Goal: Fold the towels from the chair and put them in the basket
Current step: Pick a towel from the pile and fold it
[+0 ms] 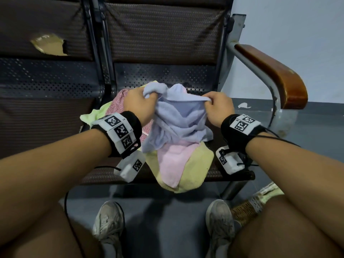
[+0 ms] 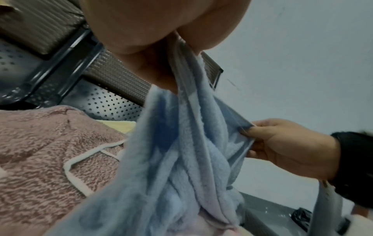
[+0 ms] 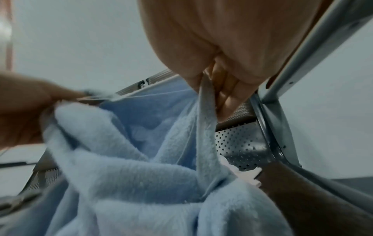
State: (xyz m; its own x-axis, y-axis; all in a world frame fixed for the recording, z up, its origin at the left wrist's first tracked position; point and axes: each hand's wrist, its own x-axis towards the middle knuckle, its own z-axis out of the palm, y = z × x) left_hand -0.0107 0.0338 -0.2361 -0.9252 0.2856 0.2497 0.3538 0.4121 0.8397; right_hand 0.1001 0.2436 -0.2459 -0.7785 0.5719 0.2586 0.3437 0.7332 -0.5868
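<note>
A light blue towel (image 1: 178,118) hangs crumpled between my two hands above the chair seat (image 1: 214,174). My left hand (image 1: 139,103) grips a bunched corner of it at the upper left; my right hand (image 1: 217,107) pinches its top edge at the right. The same blue towel (image 2: 181,159) fills the left wrist view, and in the right wrist view the blue towel (image 3: 131,175) hangs from my right hand's fingers (image 3: 222,89). Under it lie a pale pink towel (image 1: 173,162), a yellow towel (image 1: 195,170), a mottled pink towel (image 1: 119,103) and a light green towel (image 1: 93,114).
The chair has a wooden armrest (image 1: 275,75) on a grey metal frame at the right and a perforated metal back (image 1: 163,75). A woven basket (image 1: 247,207) with a pale cloth in it stands on the floor beside my right shoe (image 1: 219,224). A neighbouring seat (image 1: 37,118) is at the left.
</note>
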